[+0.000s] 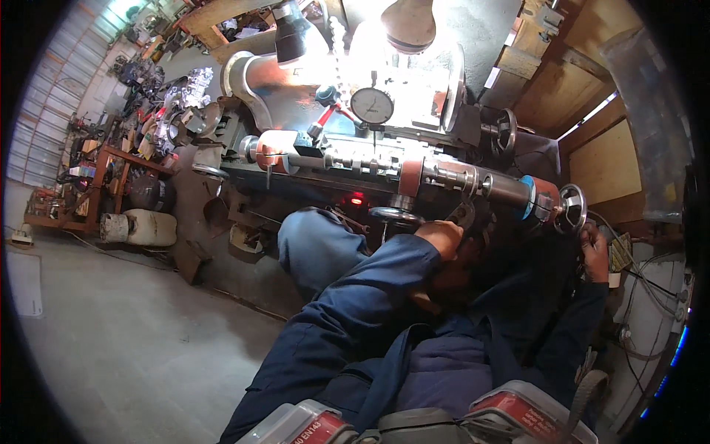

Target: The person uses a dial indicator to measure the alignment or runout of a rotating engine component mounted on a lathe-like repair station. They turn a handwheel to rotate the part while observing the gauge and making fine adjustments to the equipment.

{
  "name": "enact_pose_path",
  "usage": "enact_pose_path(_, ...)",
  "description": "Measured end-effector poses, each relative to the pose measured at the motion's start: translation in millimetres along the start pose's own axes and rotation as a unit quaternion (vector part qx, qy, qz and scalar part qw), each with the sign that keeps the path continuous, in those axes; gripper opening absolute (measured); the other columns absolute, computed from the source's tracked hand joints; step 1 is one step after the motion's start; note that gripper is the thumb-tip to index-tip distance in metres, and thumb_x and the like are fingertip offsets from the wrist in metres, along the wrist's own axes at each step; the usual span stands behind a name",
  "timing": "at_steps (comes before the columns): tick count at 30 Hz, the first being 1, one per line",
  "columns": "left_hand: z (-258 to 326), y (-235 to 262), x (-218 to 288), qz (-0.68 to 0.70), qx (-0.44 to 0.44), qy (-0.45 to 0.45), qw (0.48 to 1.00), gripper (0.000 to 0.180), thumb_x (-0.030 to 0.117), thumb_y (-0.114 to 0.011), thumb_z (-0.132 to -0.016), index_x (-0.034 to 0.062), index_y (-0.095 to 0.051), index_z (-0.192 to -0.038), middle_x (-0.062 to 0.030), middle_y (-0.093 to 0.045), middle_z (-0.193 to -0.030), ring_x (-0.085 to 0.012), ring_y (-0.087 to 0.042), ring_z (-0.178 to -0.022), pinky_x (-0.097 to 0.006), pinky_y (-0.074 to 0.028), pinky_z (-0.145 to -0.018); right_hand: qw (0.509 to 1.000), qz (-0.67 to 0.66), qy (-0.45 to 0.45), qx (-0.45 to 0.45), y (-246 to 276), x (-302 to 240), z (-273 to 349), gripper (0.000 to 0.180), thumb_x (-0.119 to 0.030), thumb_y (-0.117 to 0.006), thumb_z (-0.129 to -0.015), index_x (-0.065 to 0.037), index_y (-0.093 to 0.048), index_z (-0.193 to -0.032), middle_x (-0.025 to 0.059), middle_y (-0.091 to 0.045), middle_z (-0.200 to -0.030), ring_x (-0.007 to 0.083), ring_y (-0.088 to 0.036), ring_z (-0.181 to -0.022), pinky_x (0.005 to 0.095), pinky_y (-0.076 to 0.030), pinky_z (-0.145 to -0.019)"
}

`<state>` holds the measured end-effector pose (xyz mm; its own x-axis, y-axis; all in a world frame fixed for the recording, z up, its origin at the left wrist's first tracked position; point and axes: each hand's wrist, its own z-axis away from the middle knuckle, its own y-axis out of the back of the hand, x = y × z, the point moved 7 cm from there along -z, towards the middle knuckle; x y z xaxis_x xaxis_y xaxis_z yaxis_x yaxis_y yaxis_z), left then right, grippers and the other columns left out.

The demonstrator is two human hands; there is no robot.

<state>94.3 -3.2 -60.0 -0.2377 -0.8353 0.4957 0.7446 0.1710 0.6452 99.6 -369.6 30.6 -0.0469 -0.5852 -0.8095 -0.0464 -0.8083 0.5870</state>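
Note:
My left hand is closed around a grey metal wrench-like tool, whose rounded head points up at the machine's front, just below the shaft. Part of the tool is in shadow. At the machine's right end my right hand has its fingers curled at the lower rim of a chrome handwheel. A crankshaft lies lengthwise between the orange-brown heads of the machine. Above it stands a round dial gauge, its stem reaching down to the shaft. A red-armed holder is beside the gauge.
Two lamps hang over the machine. A second handwheel juts from its front near my left forearm, and a small red light glows there. Left of the machine are a cream gas cylinder and heaped metal parts.

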Motion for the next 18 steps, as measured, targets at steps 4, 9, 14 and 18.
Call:
enact_pose_path(4,0,-2,0,0.007,0.005,-0.015,1.0,0.046,0.023,-0.076,-0.075,0.0024,-0.061,-0.114,-0.017,-0.064,-0.114,-0.0331,-0.061,-0.108,-0.041,-0.051,-0.089,0.999,-0.026,0.018,0.04,4,-19,-19,0.036,-0.031,-0.054,-0.097,0.003,-0.06,-0.106,0.0069,-0.062,-0.104,0.0152,-0.054,-0.096,0.0276,-0.039,-0.089)
enact_pose_path(9,4,1,4,0.011,-0.007,-0.009,1.0,0.044,0.023,-0.076,-0.075,0.003,-0.062,-0.112,-0.0174,-0.065,-0.112,-0.0342,-0.061,-0.107,-0.041,-0.052,-0.088,0.996,-0.032,0.01,0.085,9,-9,-52,0.039,-0.035,-0.052,-0.098,0.003,-0.061,-0.103,0.0065,-0.062,-0.097,0.0142,-0.053,-0.093,0.0276,-0.04,-0.087)
enact_pose_path(14,7,5,5,-0.002,0.01,-0.005,1.0,0.045,0.023,-0.076,-0.075,0.0033,-0.062,-0.113,-0.0172,-0.064,-0.113,-0.0339,-0.061,-0.107,-0.041,-0.052,-0.088,0.998,-0.059,-0.011,0.033,0,20,-87,0.04,-0.037,-0.051,-0.097,0.001,-0.062,-0.102,0.0029,-0.062,-0.096,0.0106,-0.055,-0.083,0.0262,-0.045,-0.078)
enact_pose_path(18,6,3,2,0.006,-0.007,0.005,1.0,0.044,0.024,-0.076,-0.075,0.0031,-0.062,-0.112,-0.0168,-0.064,-0.114,-0.0337,-0.061,-0.107,-0.042,-0.052,-0.088,0.99,-0.13,-0.047,0.01,-18,26,-94,0.032,-0.032,-0.058,-0.094,-0.002,-0.061,-0.102,0.0012,-0.061,-0.091,0.0096,-0.054,-0.079,0.0251,-0.045,-0.071)
